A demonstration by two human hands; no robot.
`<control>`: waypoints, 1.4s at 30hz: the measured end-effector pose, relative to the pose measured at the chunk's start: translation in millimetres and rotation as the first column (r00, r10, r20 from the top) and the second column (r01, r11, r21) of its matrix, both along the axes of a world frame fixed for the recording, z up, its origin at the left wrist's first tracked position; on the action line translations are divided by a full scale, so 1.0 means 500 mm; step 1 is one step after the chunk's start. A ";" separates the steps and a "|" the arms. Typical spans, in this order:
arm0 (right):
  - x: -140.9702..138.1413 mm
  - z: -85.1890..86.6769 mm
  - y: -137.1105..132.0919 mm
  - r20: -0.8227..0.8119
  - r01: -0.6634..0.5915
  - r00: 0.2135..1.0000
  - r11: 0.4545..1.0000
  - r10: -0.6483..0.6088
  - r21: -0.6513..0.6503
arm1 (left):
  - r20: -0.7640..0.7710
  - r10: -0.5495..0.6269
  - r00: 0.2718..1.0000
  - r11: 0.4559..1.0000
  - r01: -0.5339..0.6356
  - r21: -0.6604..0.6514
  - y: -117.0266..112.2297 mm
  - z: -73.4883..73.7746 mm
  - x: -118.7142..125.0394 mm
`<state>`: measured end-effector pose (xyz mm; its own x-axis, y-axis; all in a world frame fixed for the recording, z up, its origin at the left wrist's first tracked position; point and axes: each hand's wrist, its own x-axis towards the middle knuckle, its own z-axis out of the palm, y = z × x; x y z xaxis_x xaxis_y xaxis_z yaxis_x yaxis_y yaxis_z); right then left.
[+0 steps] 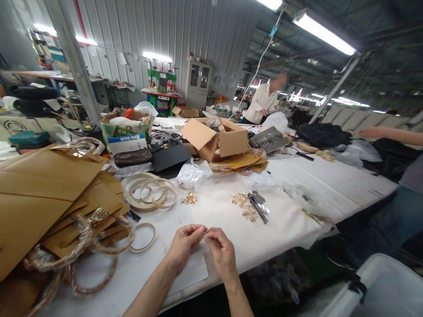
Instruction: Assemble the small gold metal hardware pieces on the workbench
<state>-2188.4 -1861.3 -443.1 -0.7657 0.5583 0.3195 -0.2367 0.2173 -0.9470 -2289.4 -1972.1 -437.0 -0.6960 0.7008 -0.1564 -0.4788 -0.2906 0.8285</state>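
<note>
My left hand (186,243) and my right hand (222,250) meet fingertip to fingertip over the front of the white-covered table (283,205). Each pinches thumb against fingers at a tiny piece, too small and too covered to name. Beyond them lie two groups of small gold-coloured metal fittings, a compact pile (189,198) and a looser spread (245,205). Beside the looser one rests a dark strip-like object (257,207). Left of my hands is a ring of pale tape (142,238), with larger tape rolls (144,191) behind it.
Tan panels (28,191) with plastic-wrapped looped handles (113,238) are heaped at the left. An open cardboard box (217,142) stands at the back. A person (262,102) is beyond it; another person's arm (393,134) reaches in at right. A translucent bin (384,300) sits lower right.
</note>
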 end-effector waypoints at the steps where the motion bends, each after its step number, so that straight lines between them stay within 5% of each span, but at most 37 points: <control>1: -0.001 -0.001 -0.002 -0.002 0.015 1.000 1.000 -0.015 0.015 | 0.003 -0.003 1.000 1.000 0.003 -0.004 0.000 0.000 0.000; 7: -0.004 -0.004 -0.009 0.045 0.097 0.995 0.994 -0.095 -0.050 | -0.005 -0.005 1.000 1.000 0.005 -0.008 0.004 0.000 0.004; 17: 0.003 -0.020 0.014 0.086 0.043 0.996 0.973 -0.024 -0.225 | -0.145 -0.112 0.983 0.992 0.118 0.032 -0.010 -0.003 0.010; 25: -0.005 -0.028 0.027 -0.003 -0.081 0.996 0.847 0.093 -0.525 | -0.125 -0.083 0.989 0.995 0.089 0.039 -0.006 -0.003 0.009; 32: 0.006 -0.025 0.018 0.083 0.106 0.993 0.964 -0.088 -0.244 | -0.132 -0.088 0.987 0.996 0.089 -0.003 -0.006 -0.008 0.006; 42: 0.009 -0.010 0.016 0.172 -0.002 0.985 0.996 0.018 -0.091 | -0.227 -0.174 0.958 0.985 0.170 -0.038 -0.011 -0.012 -0.001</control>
